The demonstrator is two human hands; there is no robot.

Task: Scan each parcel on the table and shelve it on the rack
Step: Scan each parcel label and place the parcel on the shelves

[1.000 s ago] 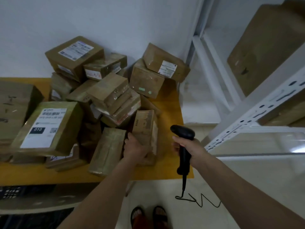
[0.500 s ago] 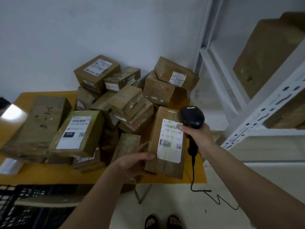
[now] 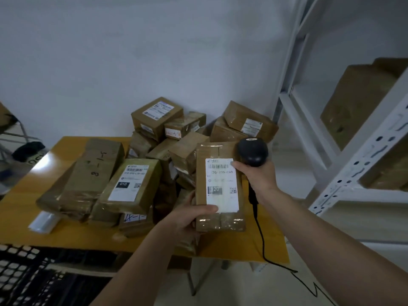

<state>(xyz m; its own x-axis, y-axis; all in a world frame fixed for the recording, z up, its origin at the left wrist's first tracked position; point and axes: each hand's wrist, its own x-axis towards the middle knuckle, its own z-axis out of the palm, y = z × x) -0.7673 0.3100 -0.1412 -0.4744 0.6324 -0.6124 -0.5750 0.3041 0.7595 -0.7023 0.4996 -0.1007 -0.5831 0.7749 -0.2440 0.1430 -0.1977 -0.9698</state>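
My left hand [image 3: 189, 217] grips the lower left corner of a long brown parcel [image 3: 218, 219], held upright above the table with its white label facing me. My right hand [image 3: 259, 176] is closed around a black handheld scanner [image 3: 252, 151], whose head sits right beside the barcode at the label's top; one finger touches the label's edge. Behind, several taped cardboard parcels [image 3: 132, 184] lie heaped on the yellow table [image 3: 242, 246]. The white metal rack [image 3: 344, 173] stands to the right.
Large brown boxes [image 3: 362, 102] occupy the rack's shelves. The scanner's cable [image 3: 262, 239] hangs down to the floor at the table's right end. A black crate [image 3: 26, 274] sits at lower left, and a small clear bag [image 3: 43, 221] lies on the table's left front.
My left hand lifted the parcel off the table and turned its label toward me. My right hand brought the scanner up to the label's top. The view tilted upward.
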